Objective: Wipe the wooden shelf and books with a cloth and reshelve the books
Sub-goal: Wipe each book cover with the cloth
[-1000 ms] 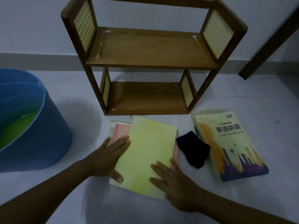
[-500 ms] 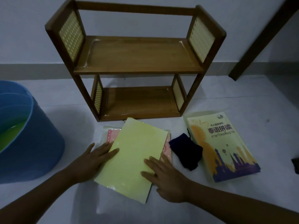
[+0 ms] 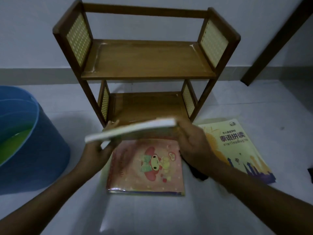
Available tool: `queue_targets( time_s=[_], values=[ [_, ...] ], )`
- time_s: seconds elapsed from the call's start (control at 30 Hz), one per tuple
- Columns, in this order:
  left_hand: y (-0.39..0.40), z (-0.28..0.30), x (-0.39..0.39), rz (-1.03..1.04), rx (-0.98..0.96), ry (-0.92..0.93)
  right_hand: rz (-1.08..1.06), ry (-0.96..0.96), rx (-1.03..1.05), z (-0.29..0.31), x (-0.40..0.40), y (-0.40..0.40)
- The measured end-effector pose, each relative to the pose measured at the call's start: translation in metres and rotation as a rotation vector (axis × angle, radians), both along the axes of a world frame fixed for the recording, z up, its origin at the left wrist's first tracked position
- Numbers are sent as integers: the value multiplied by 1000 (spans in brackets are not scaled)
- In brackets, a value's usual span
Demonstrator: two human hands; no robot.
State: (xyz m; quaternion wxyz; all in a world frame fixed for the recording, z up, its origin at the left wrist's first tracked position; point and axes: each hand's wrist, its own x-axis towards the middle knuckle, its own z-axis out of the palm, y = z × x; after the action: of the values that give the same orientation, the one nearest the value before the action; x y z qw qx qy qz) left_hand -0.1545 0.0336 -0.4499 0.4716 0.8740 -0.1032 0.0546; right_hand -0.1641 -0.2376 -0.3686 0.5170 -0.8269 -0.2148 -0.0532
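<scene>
A two-tier wooden shelf (image 3: 145, 60) stands against the wall, both tiers bare. Both hands hold a thin yellow book (image 3: 133, 129) lifted off the floor, seen edge-on in front of the lower tier. My left hand (image 3: 98, 148) grips its left end and my right hand (image 3: 193, 145) grips its right end. Under it a pink book (image 3: 145, 165) with a cartoon figure lies flat on the floor. A yellow book (image 3: 237, 148) with printed characters lies to the right. The dark cloth (image 3: 198, 175) is mostly hidden behind my right wrist.
A blue bucket (image 3: 39, 150) with greenish liquid stands on the floor at the left. A dark wooden post (image 3: 274, 41) leans at the right by the wall. A small dark object (image 3: 310, 173) shows at the right edge.
Both hands have lifted the yellow book off the pink book and raised it toward the shelf. The pink book's cover is now uncovered.
</scene>
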Motion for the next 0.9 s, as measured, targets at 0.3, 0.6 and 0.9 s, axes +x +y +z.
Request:
queue_targets(
  time_s=[0.3,0.6,0.9],
  values=[
    [-54,20,2,46,-234,199,-214,329,204,-41,10,-31],
    [-141,61,16,3,-377,227,-560,258,282,-39,11,-97],
    [-301,28,39,-240,-551,732,-796,412,-358,-32,13,-238]
  ],
)
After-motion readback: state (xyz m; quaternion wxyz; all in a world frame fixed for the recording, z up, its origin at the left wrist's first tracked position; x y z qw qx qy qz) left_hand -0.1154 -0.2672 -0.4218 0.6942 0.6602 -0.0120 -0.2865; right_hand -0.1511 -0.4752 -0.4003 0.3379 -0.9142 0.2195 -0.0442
